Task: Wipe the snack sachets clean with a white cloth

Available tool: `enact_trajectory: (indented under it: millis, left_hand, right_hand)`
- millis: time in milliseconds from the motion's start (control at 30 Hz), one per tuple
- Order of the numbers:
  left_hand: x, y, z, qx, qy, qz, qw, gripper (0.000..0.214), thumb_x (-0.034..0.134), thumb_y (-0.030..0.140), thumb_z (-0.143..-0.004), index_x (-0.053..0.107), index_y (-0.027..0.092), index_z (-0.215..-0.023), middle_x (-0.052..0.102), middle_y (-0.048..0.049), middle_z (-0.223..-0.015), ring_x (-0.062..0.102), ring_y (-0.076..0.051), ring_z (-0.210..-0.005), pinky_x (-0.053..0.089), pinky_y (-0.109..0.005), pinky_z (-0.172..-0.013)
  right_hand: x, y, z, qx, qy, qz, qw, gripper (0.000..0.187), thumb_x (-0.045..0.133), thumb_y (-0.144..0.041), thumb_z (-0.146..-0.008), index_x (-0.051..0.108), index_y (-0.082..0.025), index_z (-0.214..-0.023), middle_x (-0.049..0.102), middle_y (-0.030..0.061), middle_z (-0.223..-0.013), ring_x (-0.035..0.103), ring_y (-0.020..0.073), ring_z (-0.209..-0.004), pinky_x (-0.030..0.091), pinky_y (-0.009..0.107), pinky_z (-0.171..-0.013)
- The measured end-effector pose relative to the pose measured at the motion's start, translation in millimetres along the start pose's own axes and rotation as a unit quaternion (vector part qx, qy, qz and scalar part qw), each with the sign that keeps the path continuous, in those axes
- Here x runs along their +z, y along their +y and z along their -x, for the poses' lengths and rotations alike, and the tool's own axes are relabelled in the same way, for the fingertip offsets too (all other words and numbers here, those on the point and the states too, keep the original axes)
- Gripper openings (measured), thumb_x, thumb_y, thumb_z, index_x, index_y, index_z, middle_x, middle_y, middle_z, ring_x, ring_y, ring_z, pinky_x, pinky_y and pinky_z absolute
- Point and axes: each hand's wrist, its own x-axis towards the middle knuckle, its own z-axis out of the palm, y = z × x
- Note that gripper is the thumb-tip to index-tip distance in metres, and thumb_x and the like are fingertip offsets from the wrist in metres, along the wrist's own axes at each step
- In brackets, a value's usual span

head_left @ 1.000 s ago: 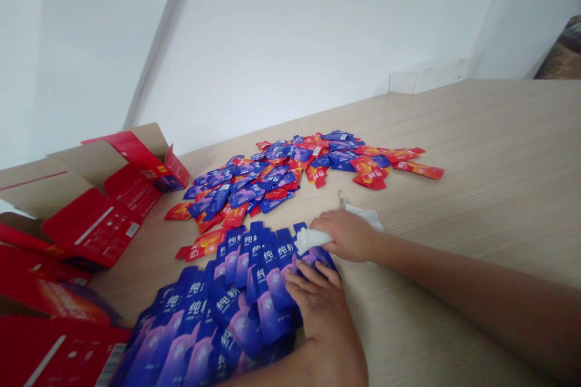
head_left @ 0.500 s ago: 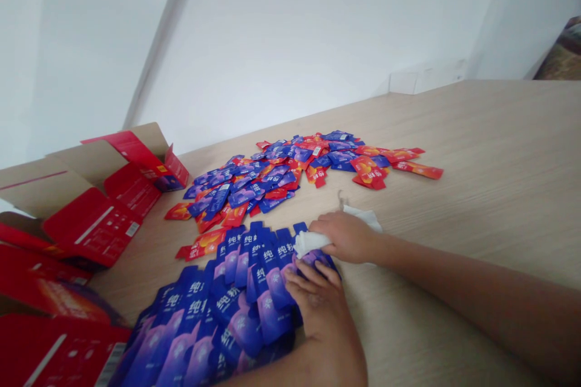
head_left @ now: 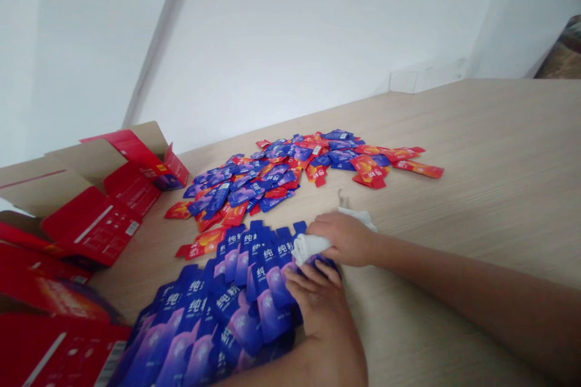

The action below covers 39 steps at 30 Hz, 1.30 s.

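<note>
A white cloth (head_left: 310, 246) is gripped in my right hand (head_left: 344, 237) and pressed onto the far end of a row of overlapping blue-purple sachets (head_left: 236, 290) on the wooden table (head_left: 476, 181). My left hand (head_left: 318, 302) lies flat on the sachets just below the cloth, fingers stretched out, holding the row down.
A loose heap of blue and red sachets (head_left: 290, 169) lies further back on the table. Opened red cardboard boxes (head_left: 91, 205) stand at the left, with more red packaging (head_left: 49, 344) at the bottom left. A white wall rises behind the table.
My right hand with the cloth has slid a little to the left over the sachets. My left hand has stayed in place.
</note>
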Motion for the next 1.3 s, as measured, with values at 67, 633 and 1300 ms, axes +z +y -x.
enact_trajectory:
  millis: [67,633,1300]
  left_hand:
    - [0.4,2,0,-0.007,-0.012,0.002,1.0,0.042,0.037,-0.003,-0.081,0.06,0.01,-0.114,0.06,-0.025,-0.113,0.053,-0.038,-0.107,0.04,-0.063,-0.087]
    - [-2.3,1,5,0.029,-0.021,-0.111,0.993,0.043,0.04,0.003,-0.081,0.055,0.011,-0.121,0.054,-0.0292,-0.118,0.054,-0.041,-0.105,0.041,-0.061,-0.084]
    - [1.0,3,5,0.025,-0.01,-0.147,0.989,0.042,0.042,0.007,-0.081,0.055,0.015,-0.121,0.056,-0.0261,-0.119,0.055,-0.039,-0.103,0.041,-0.061,-0.085]
  right_hand:
    - [0,-2,0,-0.006,-0.021,0.003,1.0,0.028,0.059,-0.03,-0.075,0.057,-0.019,-0.101,0.06,0.0055,-0.091,0.054,0.0218,-0.086,0.036,0.033,-0.078]
    - [-1,-1,0,0.021,-0.006,-0.003,1.0,0.031,0.059,-0.026,-0.076,0.055,-0.018,-0.106,0.059,0.0071,-0.096,0.052,0.0222,-0.091,0.035,0.032,-0.08]
    - [0,8,-1,0.026,-0.03,0.007,0.999,0.026,0.059,-0.025,-0.075,0.059,-0.018,-0.099,0.061,0.007,-0.093,0.053,0.0217,-0.089,0.035,0.032,-0.079]
